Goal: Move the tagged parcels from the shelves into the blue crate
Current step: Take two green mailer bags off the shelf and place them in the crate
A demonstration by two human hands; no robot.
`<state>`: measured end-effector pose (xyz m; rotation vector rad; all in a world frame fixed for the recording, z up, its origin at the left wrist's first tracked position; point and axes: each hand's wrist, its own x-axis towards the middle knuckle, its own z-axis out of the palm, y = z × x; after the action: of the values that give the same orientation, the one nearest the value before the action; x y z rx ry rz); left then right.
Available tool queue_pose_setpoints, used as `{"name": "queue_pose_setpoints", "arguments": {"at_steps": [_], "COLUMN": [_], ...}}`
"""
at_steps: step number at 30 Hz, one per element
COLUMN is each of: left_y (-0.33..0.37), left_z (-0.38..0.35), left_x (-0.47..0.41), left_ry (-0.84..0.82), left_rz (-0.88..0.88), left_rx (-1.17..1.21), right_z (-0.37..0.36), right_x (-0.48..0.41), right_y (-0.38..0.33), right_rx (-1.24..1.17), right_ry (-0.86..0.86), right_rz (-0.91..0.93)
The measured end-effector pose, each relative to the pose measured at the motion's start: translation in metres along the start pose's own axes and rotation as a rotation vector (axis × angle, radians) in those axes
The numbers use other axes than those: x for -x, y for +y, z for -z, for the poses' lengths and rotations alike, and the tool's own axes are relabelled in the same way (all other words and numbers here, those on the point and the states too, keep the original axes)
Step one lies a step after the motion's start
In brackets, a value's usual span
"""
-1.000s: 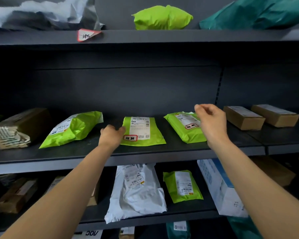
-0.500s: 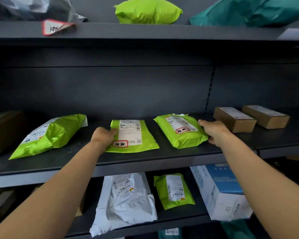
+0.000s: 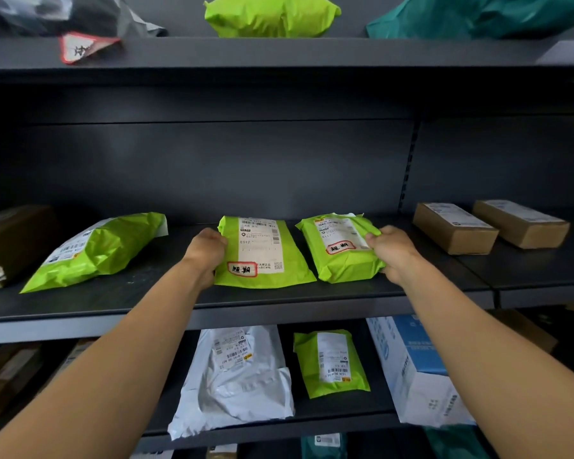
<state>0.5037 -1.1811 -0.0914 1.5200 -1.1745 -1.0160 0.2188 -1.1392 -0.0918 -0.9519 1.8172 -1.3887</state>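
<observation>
The dark grey metal shelf (image 3: 279, 298) looks matt and smooth, painted finish, barely any shine. The flat lime-green plastic mailer (image 3: 265, 260) and the puffy lime-green plastic mailer (image 3: 343, 250) are crinkly film with a soft sheen, each with a matt white paper label. The two brown cardboard boxes (image 3: 454, 228) look dull and papery. The white plastic mailer (image 3: 236, 379) underneath is wrinkled, slightly glossy.
</observation>
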Motion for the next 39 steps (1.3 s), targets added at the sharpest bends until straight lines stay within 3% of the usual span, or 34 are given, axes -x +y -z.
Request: {"name": "queue_pose_setpoints", "arguments": {"at_steps": [12, 16, 23, 30, 34, 39], "left_y": [0.007, 0.006, -0.012, -0.035, -0.038, -0.041], "left_z": [0.023, 0.041, 0.090, 0.155, 0.195, 0.253], "left_x": [0.026, 0.048, 0.110, 0.188, 0.230, 0.284], "left_ry": [0.191, 0.243, 0.415, 0.652, 0.780, 0.885], "left_rz": [-0.230, -0.257, -0.246, -0.235, -0.218, -0.225], "left_rx": [0.205, 0.240, 0.230, 0.229, 0.183, 0.178], "right_z": [-0.008, -0.017, -0.048, -0.107, -0.141, -0.182], "right_x": [0.021, 0.038, 0.077, 0.144, 0.187, 0.249], "right_y": [-0.019, -0.026, -0.030, -0.026, -0.034, -0.044], "right_rx": [-0.247, -0.331, -0.509, -0.687, -0.693, -0.622], "right_ry": [-0.102, -0.264, -0.529, -0.689, -0.745, -1.004], "right_rz": [0.277, 0.318, 0.287, 0.123, 0.080, 0.075]}}
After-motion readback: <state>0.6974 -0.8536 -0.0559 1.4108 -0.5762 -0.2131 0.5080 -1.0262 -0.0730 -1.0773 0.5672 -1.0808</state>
